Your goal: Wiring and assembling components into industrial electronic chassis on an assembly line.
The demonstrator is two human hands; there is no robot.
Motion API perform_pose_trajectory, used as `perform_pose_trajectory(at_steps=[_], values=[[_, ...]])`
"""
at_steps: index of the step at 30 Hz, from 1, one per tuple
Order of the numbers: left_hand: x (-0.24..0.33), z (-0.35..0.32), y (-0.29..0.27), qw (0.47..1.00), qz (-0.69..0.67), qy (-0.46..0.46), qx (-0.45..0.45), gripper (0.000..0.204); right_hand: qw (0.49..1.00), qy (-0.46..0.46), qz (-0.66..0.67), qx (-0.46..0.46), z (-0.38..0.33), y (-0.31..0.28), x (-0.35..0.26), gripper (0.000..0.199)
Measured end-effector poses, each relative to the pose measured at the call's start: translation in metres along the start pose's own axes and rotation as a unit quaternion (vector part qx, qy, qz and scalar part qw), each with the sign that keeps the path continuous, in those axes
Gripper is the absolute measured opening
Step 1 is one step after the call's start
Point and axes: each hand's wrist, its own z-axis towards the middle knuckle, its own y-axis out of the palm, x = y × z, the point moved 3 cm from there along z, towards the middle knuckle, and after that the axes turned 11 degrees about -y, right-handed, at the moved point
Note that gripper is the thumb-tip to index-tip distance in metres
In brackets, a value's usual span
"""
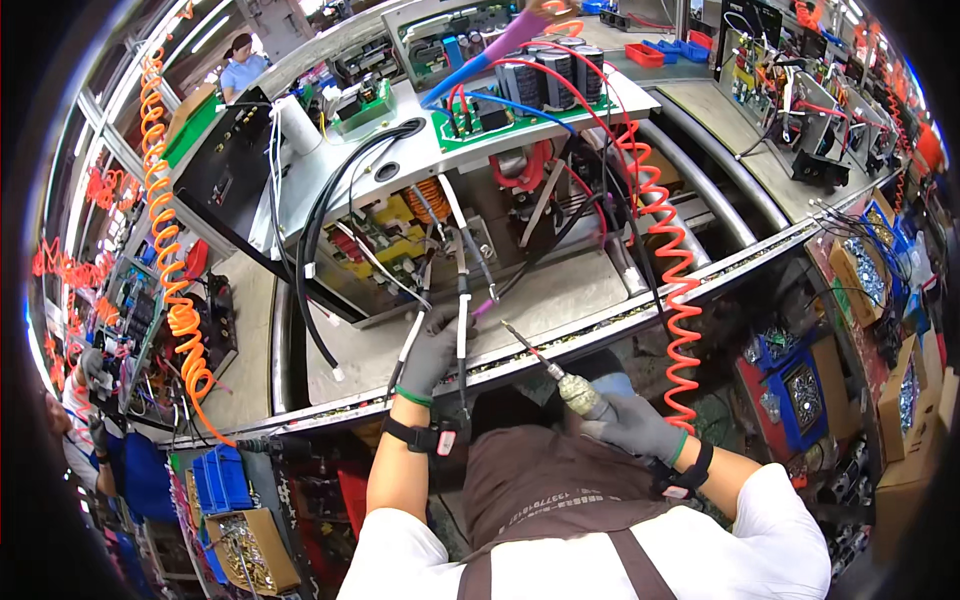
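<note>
My left hand [430, 352], in a grey glove, is closed at the front of an open metal equipment chassis [375, 325]. Its fingers are around white-sleeved cables [462, 325], some of which hang down past the bench edge. A cable with a purple end [485, 307] lies just beyond the fingertips. In my right hand [638, 428], also gloved in grey, is a screwdriver [575, 388] with a mottled pale body. Its long bit points up and left toward the chassis, apart from it. Coils and yellow parts [385, 240] show inside the chassis.
On top of the chassis sit a green circuit board [480, 130] and black cables [325, 200]. Orange coiled hoses [680, 310] hang at both sides. Rollers [710, 190] lie to the right. Blue bins [800, 400] of fasteners stand lower right. Another person [243, 68] is at far left.
</note>
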Motion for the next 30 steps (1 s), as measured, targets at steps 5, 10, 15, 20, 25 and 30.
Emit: perform_pose_trajectory(at_steps=[5,10,15,20,25,30], values=[[0.007,0.001,0.001,0.999,-0.021,-0.029,0.002,0.033,0.999,0.006,0.008,-0.039,0.019,0.022,-0.002,0.05],[0.004,0.006,-0.008,0.999,0.036,0.006,0.023,0.037,0.999,0.02,0.032,-0.038,0.03,0.036,-0.005,0.047],[0.009,0.002,-0.007,0.999,0.029,-0.019,0.036,0.027,0.999,0.035,0.02,-0.033,0.031,0.035,-0.018,0.043],[0.012,0.0,-0.003,1.0,0.008,0.001,0.029,0.034,0.999,0.033,0.028,-0.029,0.037,0.039,-0.025,0.04],[0.007,0.01,-0.001,0.991,-0.023,0.06,0.12,0.024,0.961,0.041,0.274,-0.024,0.049,0.048,-0.046,0.034],[-0.011,0.041,-0.005,0.964,-0.176,0.081,0.184,0.029,0.939,0.103,0.324,-0.05,0.069,0.054,-0.068,0.03]])
